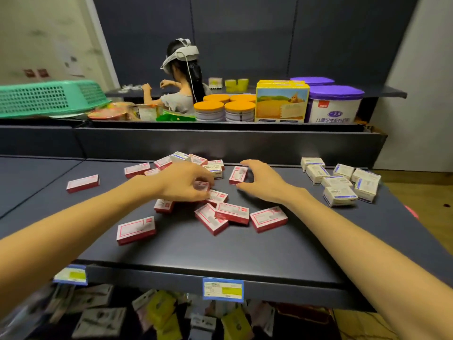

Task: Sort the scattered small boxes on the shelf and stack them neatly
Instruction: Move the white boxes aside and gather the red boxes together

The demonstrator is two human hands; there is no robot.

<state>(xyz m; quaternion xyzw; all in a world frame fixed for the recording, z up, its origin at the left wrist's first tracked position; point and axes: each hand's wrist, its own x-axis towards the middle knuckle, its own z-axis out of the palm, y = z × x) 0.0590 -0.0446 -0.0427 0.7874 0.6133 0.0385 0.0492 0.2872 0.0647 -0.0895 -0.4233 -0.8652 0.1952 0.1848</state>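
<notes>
Several small red-and-white boxes [136, 229] lie scattered over the dark shelf [220, 251], most of them in a loose heap at its middle. My left hand [183, 182] is over the heap, its fingers curled round one red box [202, 186]. My right hand [263, 182] hovers just right of it with fingers spread, beside a red box [237, 174] standing on edge, which it does not grip. Several blue-and-white boxes [339, 195] sit grouped at the shelf's right end. One red box [82, 183] lies apart at the left.
Behind the shelf's back wall stand orange-lidded tins [224, 110], a yellow carton [280, 101] and purple-lidded tubs [335, 104]. A green basket [49, 96] lies at the far left. A person with a headset [180, 77] works at a farther shelf. Price tags [223, 289] hang on the front edge.
</notes>
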